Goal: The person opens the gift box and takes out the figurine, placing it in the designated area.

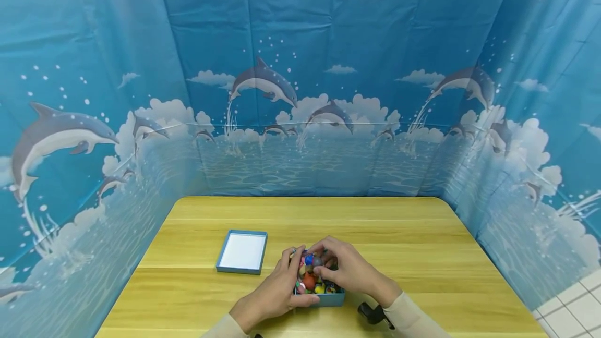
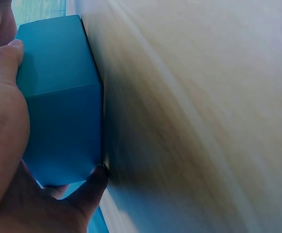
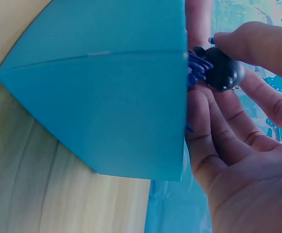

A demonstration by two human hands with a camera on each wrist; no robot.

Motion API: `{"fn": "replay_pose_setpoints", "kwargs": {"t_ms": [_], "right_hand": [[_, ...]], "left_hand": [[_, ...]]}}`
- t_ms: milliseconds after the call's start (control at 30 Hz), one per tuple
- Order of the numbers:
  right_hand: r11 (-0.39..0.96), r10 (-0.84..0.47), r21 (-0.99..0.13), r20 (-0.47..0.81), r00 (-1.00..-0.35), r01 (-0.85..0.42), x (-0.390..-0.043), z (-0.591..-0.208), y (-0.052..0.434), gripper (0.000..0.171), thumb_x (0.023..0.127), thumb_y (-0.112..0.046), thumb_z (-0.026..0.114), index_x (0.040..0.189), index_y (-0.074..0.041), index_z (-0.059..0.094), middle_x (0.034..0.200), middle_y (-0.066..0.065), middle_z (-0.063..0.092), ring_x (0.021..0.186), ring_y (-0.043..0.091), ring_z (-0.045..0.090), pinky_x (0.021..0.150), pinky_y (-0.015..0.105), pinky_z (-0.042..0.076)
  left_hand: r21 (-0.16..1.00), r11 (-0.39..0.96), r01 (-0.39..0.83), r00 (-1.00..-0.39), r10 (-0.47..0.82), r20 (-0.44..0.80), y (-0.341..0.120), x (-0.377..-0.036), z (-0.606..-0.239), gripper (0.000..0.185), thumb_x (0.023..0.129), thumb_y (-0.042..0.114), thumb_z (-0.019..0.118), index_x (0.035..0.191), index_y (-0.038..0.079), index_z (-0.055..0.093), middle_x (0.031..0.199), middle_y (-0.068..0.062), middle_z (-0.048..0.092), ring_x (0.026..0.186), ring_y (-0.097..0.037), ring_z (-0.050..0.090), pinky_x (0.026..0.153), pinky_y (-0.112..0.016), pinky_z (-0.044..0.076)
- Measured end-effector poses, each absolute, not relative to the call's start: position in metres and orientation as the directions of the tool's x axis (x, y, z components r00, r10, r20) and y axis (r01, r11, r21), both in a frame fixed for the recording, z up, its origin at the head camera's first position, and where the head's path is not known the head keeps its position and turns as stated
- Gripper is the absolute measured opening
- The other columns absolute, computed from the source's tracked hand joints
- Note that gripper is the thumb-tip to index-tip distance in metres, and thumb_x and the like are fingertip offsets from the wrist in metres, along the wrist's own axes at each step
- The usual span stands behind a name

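A blue box (image 1: 331, 299) full of small colourful toy figures (image 1: 309, 281) stands on the table. My left hand (image 1: 274, 288) holds the box from its left, with the thumb along the near wall and fingers at the far left side. In the left wrist view the thumb (image 2: 7, 60) lies against the box wall (image 2: 63, 131). My right hand (image 1: 345, 267) reaches over the box's right edge. Between its thumb and fingers it pinches a dark, round-headed toy figure (image 3: 223, 70), right at the rim. Blue strands (image 3: 197, 68) show beside that figure.
A shallow blue lid (image 1: 241, 251) with a white inside lies on the wooden table (image 1: 375, 223), left of the box. A black object (image 1: 373, 313) shows by the right wrist. Dolphin-print curtains (image 1: 291, 160) hang behind and at both sides.
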State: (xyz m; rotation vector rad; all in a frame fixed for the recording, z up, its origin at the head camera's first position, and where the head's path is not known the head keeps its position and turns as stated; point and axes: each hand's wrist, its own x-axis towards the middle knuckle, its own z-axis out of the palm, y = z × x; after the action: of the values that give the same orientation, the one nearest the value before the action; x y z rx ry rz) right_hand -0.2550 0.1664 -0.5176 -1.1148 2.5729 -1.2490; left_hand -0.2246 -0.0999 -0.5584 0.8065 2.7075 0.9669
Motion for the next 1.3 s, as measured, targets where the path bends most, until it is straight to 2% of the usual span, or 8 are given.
{"fn": "replay_pose_setpoints", "kwargs": {"t_ms": [200,367,500,733,933,1300], "right_hand": [[0.394,-0.62,-0.712,0.262,-0.74,-0.582,-0.256,-0.518,0.166,0.035,0.115,-0.023,0.079,0.147,-0.016,0.07,0.135,0.003,0.075,0.11,0.011,0.079,0.096,0.031,0.068],[0.367,-0.612,-0.712,0.299,-0.732,-0.598,-0.256,-0.519,0.166,0.029,0.115,-0.02,0.078,0.144,-0.018,0.073,0.137,0.004,0.077,0.11,0.015,0.081,0.095,0.032,0.069],[0.373,-0.608,-0.702,0.309,-0.732,-0.607,-0.255,-0.518,0.168,0.024,0.116,-0.023,0.076,0.14,-0.021,0.076,0.136,0.002,0.078,0.109,0.015,0.081,0.093,0.033,0.069],[0.392,-0.592,-0.694,0.311,-0.743,-0.603,-0.256,-0.513,0.17,0.022,0.116,-0.023,0.077,0.137,-0.02,0.078,0.133,0.0,0.079,0.108,0.012,0.079,0.093,0.032,0.069],[0.39,-0.584,-0.691,0.325,-0.744,-0.609,-0.255,-0.511,0.171,0.021,0.115,-0.02,0.079,0.136,-0.018,0.079,0.132,0.001,0.079,0.107,0.01,0.079,0.092,0.031,0.069],[0.398,-0.571,-0.68,0.342,-0.747,-0.615,-0.256,-0.506,0.179,0.032,0.109,-0.013,0.085,0.14,-0.018,0.076,0.138,0.005,0.073,0.104,0.01,0.078,0.093,0.041,0.071]], "left_hand": [[0.612,0.654,0.444,-0.841,0.54,0.033,-0.1,-0.223,-0.559,0.124,0.105,0.079,0.072,0.188,0.008,0.013,0.187,-0.024,0.025,0.144,-0.034,0.061,0.103,-0.041,0.064],[0.604,0.665,0.439,-0.844,0.536,0.024,-0.1,-0.221,-0.559,0.124,0.104,0.079,0.072,0.188,0.009,0.014,0.187,-0.024,0.026,0.148,-0.037,0.061,0.104,-0.044,0.065],[0.601,0.667,0.441,-0.842,0.54,0.019,-0.1,-0.22,-0.557,0.124,0.104,0.08,0.072,0.188,0.008,0.014,0.186,-0.024,0.026,0.15,-0.038,0.06,0.106,-0.046,0.065],[0.59,0.673,0.446,-0.841,0.541,0.018,-0.099,-0.221,-0.556,0.124,0.105,0.08,0.07,0.188,0.008,0.013,0.187,-0.024,0.025,0.145,-0.036,0.063,0.104,-0.043,0.065],[0.58,0.679,0.449,-0.841,0.541,0.018,-0.098,-0.221,-0.557,0.124,0.105,0.08,0.07,0.188,0.008,0.012,0.187,-0.024,0.025,0.152,-0.042,0.061,0.106,-0.049,0.066],[0.6,0.678,0.425,-0.848,0.529,0.003,-0.098,-0.223,-0.554,0.125,0.104,0.082,0.071,0.188,0.011,0.012,0.187,-0.022,0.026,0.148,-0.04,0.065,0.108,-0.052,0.066]]}}
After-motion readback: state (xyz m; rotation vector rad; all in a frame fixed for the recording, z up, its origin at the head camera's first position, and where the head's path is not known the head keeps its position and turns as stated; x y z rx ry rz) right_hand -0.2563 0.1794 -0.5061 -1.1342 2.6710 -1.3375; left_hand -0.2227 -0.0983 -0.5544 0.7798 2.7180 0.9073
